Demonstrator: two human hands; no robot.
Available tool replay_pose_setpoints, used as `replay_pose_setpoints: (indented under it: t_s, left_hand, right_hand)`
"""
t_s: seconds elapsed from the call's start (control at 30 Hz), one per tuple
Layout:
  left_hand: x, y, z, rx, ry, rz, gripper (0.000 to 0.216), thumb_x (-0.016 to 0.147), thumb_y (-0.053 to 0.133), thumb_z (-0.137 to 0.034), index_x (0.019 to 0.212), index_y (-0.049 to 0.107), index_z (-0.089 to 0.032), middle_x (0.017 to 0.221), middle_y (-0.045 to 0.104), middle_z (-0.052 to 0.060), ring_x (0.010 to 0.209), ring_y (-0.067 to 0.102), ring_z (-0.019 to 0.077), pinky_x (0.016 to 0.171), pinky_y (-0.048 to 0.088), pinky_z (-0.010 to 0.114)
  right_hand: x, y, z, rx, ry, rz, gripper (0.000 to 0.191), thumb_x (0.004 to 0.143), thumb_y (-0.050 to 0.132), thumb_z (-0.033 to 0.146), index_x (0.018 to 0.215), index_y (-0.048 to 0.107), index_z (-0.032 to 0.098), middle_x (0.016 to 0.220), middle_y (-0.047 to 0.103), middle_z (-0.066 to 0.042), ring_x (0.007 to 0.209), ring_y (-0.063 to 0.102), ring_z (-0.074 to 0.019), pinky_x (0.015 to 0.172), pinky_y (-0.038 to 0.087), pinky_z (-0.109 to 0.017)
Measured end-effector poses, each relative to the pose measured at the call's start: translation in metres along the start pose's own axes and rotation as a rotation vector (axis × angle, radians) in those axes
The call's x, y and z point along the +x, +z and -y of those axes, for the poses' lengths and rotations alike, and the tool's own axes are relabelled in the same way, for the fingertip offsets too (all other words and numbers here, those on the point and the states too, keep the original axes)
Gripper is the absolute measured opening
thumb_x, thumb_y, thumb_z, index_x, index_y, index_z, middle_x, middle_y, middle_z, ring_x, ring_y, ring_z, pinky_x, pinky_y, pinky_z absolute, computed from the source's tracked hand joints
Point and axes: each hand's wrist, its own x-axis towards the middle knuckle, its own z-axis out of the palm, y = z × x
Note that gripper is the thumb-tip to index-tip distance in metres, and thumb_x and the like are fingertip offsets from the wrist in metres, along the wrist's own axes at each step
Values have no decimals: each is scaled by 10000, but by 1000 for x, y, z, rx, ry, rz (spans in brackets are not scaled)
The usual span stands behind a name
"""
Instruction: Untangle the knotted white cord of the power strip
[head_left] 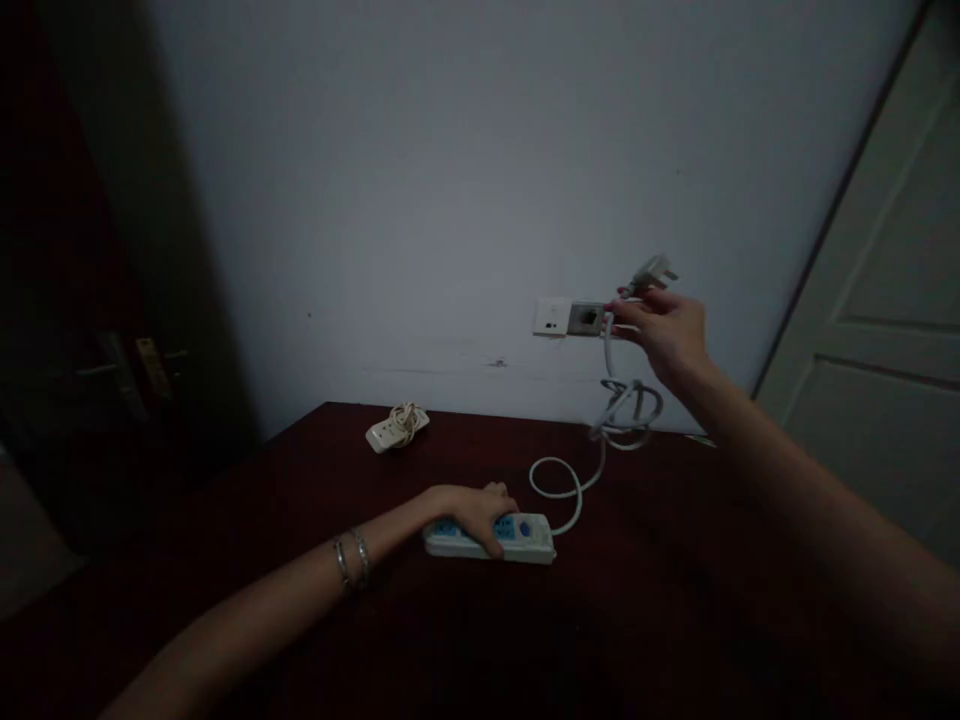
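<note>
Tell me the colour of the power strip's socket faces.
The socket faces are blue; see the head view.

It's dim in here; the wall (420,180) shows a dull blue-grey, and the dark red table (637,600) sinks nearly to black in front. I can't quite tell where the light comes from. The plug (651,272) and looped cord (636,398) look smeared; at the right edge, the white door (885,330) leans, stretched and soft.
</note>
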Motion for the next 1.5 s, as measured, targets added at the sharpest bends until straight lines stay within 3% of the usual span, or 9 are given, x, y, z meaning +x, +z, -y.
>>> replay_pose_setpoints:
  t_s: [0.2, 0.33, 0.57, 0.67, 0.8, 0.93, 1.03, 1.27, 1.5]
  left_hand:
    - [8, 4, 1, -20, -15, 34, 760, 565, 667, -454, 1234, 445, -171, 1134, 455, 94, 1066, 458, 285, 866, 408, 373]
    - [5, -8, 11, -182, 21, 9, 798, 567, 700, -415, 1273, 416, -172, 1220, 474, 108, 1116, 457, 285, 901, 390, 371]
    - [-8, -66, 28, -783, 84, -607, 384, 714, 622, -291, 1052, 586, -114, 1014, 627, 116, 893, 586, 164, 811, 437, 306]
    - [-9, -75, 22, -1012, 101, -744, 319, 737, 609, -347, 933, 630, -96, 889, 651, 109, 773, 602, 140, 731, 457, 287]
    - [-7, -69, -2, -1017, 164, -566, 361, 747, 586, -428, 832, 664, -87, 809, 657, 97, 714, 594, 130, 685, 452, 269]
    - [-2, -57, -23, -870, 123, -563, 366, 726, 605, -447, 828, 680, -103, 739, 654, 56, 652, 565, 110, 654, 435, 249]
    - [5, -48, -31, -859, 196, -515, 348, 695, 654, -394, 907, 676, -119, 846, 669, 64, 763, 587, 136, 756, 437, 278]
    - [24, -28, -29, -1230, 266, -431, 505, 630, 726, -346, 1066, 608, -120, 933, 657, 91, 841, 600, 150, 843, 423, 329]
    - [18, -30, -15, -1170, 316, -346, 507, 568, 770, -304, 1023, 622, -134, 878, 642, 57, 793, 581, 135, 812, 418, 311]
  right_hand:
    - [-47, 15, -3, 82, 96, 137, 281, 608, 708, 267, 836, 644, 115, 778, 668, -72, 663, 633, -165, 602, 547, -321]
    - [-69, 21, -9, 136, 178, 139, 335, 578, 730, 287, 849, 640, 112, 764, 676, -72, 647, 638, -166, 606, 555, -328]
    - [-91, 29, -19, 265, 228, 55, 302, 574, 745, 277, 809, 637, 122, 766, 684, -70, 680, 647, -167, 608, 557, -297]
    - [-97, 31, -21, 294, 263, 20, 300, 579, 745, 283, 808, 635, 124, 758, 681, -66, 653, 640, -150, 585, 548, -267]
    - [-103, 35, -28, 325, 304, -9, 303, 560, 757, 282, 790, 632, 131, 750, 672, -55, 652, 636, -147, 586, 547, -264]
    - [-105, 41, -38, 344, 319, -1, 313, 559, 756, 285, 802, 630, 132, 751, 672, -54, 656, 639, -150, 596, 547, -270]
    - [-106, 45, -46, 339, 283, 9, 327, 588, 738, 301, 847, 625, 136, 745, 673, -49, 683, 646, -157, 623, 552, -286]
    - [-112, 43, -58, 155, 182, 12, 371, 637, 691, 361, 934, 637, 146, 764, 665, -35, 652, 629, -154, 620, 553, -320]
    - [-107, 35, -61, -34, 18, 16, 383, 668, 661, 377, 975, 660, 146, 774, 649, -33, 653, 593, -151, 614, 542, -327]
